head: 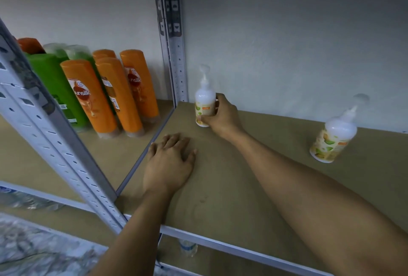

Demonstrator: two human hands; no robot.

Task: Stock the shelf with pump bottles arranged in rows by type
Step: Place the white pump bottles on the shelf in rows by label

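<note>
On the shelf (220, 191), right hand (223, 118) grips pump bottle (204, 101), nozzle (204, 74) blurred.

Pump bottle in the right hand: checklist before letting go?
1. Right hand grips the pump bottle: ok.
2. Bottle upright, in the back-left corner beside the post: ok.
3. Base fully seated on the shelf board: cannot tell, fingers cover part of it.
4. Left hand flat on the board, apart from the bottle: ok.
5. Second pump bottle lined up beside it: not ok, it stands far off to the right.
</note>
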